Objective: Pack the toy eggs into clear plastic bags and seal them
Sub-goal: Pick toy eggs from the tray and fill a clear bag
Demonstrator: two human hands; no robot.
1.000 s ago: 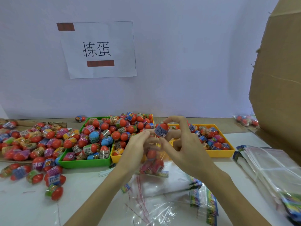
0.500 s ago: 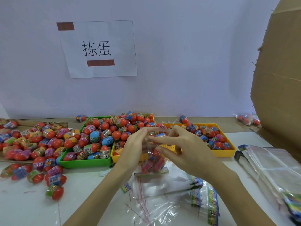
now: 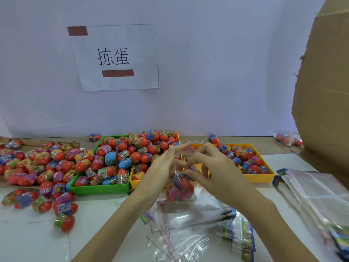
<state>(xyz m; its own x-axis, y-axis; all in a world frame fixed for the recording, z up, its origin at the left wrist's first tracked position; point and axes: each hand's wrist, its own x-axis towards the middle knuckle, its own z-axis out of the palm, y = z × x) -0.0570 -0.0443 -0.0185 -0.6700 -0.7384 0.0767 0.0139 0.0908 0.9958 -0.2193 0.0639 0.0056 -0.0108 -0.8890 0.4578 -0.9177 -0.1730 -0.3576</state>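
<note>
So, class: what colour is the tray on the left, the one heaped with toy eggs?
Green, seen clearly in the head view.

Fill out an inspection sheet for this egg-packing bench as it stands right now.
Surface: white table, wooden strip along the wall.
Job's things: clear bag of toy eggs held up at its mouth; green tray heaped with eggs; yellow tray partly filled; loose eggs piled at left; stack of empty bags at right.
Clutter: empty bags and printed header cards strewn under the hands; sealed egg bag by the wall.
Grippers: left hand and right hand both pinch the bag's top.
Cables: nothing seen.
Surroundings: paper sign on wall; cardboard box at right.
</note>
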